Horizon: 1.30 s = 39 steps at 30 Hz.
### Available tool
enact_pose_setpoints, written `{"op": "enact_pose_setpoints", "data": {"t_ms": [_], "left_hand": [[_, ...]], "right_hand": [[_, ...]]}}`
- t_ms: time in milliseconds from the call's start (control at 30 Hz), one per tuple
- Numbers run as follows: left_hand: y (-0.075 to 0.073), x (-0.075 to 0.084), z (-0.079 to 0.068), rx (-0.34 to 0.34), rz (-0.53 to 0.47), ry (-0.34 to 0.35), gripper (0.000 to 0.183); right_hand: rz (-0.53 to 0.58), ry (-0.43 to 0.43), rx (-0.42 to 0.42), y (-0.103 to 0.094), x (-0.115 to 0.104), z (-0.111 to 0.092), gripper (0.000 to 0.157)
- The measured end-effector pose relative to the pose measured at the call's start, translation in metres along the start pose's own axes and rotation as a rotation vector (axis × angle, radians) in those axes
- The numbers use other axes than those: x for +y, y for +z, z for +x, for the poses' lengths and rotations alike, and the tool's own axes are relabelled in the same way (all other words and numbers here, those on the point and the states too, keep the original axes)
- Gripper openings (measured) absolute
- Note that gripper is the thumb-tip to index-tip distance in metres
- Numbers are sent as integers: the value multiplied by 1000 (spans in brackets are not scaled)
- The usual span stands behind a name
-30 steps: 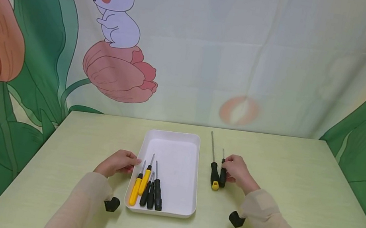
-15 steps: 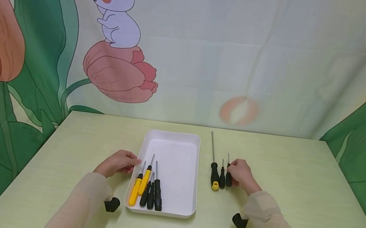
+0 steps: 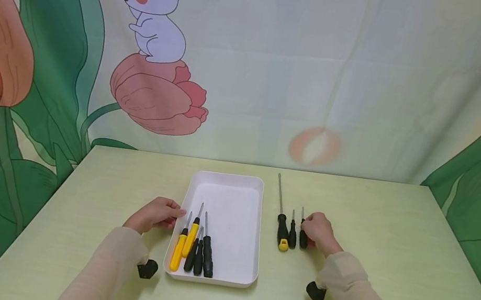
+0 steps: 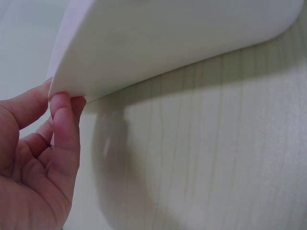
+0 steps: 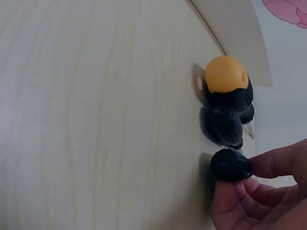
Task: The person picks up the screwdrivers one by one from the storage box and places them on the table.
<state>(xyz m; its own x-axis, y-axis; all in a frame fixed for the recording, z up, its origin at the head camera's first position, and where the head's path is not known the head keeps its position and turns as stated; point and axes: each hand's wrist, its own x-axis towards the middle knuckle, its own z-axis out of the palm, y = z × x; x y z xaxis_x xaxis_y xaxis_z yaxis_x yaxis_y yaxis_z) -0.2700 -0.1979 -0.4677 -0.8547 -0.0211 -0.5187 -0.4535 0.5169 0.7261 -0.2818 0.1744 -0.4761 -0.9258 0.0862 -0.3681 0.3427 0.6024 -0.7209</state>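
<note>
My left hand (image 3: 158,215) pinches the left rim of a white tray (image 3: 236,234); in the left wrist view thumb and fingers meet on the tray's edge (image 4: 144,43). Inside the tray's left half lie two yellow screwdrivers (image 3: 177,251) and several black ones (image 3: 205,258). To the right of the tray, my right hand (image 3: 319,232) pinches a small black screwdriver (image 3: 303,239) by its handle. Beside it lie another small black screwdriver (image 3: 292,235) and a longer one with a yellow-ended handle (image 3: 282,231). The right wrist view shows the gripped handle (image 5: 230,165) end-on, between thumb and fingers.
The pale wooden table (image 3: 377,215) reaches back to a printed cloth (image 3: 250,93) with a rabbit and tulips. A black block (image 3: 147,269) is under the left wrist and another black block (image 3: 316,291) under the right.
The right hand has shifted slightly right with the small black screwdriver, which now lies apart from the other small one. The left hand and the tray have stayed in place.
</note>
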Motion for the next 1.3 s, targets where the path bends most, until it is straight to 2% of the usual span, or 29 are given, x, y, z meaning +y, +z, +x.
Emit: {"op": "enact_pose_setpoints", "data": {"t_ms": [567, 733, 900, 1300], "left_hand": [[0, 1, -2, 5, 19, -20, 36], [-1, 2, -5, -14, 23, -10, 38], [0, 1, -1, 8, 11, -31, 33], [-1, -1, 0, -7, 7, 10, 32]], "right_hand": [[-173, -38, 37, 7, 2, 7, 16], [-182, -47, 35, 7, 2, 6, 15], [-177, -39, 43, 7, 1, 7, 16], [-150, -31, 36, 4, 0, 4, 19]]}}
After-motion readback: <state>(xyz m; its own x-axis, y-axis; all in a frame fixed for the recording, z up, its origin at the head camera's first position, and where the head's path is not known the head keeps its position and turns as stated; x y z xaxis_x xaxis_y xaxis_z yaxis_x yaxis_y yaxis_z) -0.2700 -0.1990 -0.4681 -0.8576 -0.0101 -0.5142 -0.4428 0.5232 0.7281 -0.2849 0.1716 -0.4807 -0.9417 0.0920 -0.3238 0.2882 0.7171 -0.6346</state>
